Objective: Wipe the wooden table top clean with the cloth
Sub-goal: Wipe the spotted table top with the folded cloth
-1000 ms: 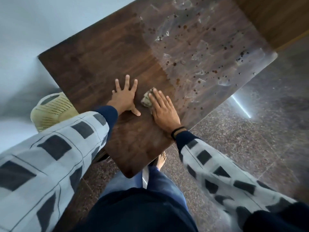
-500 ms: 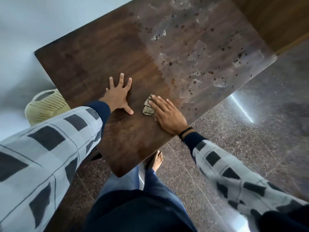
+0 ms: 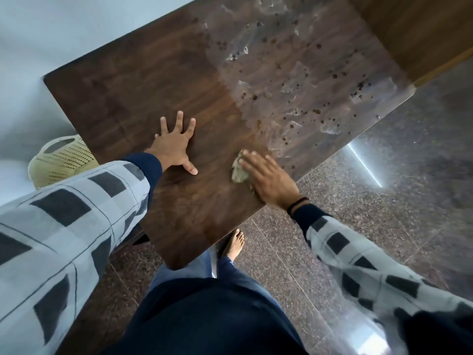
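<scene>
The right grip (image 3: 268,180) lies flat, fingers straight, pressing the cloth (image 3: 238,172) onto the counter (image 3: 153,80) near its right edge. Beside it the left grip (image 3: 174,147) rests splayed mid-counter, holding nothing. Far end shows dark spots (image 3: 307,98).

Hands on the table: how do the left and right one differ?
The left hand lies bare on the table, fingers spread; the right hand presses the cloth, fingers close together. The right hand sits near the table's edge, the left hand farther in. Both lie flat, palm down.
</scene>
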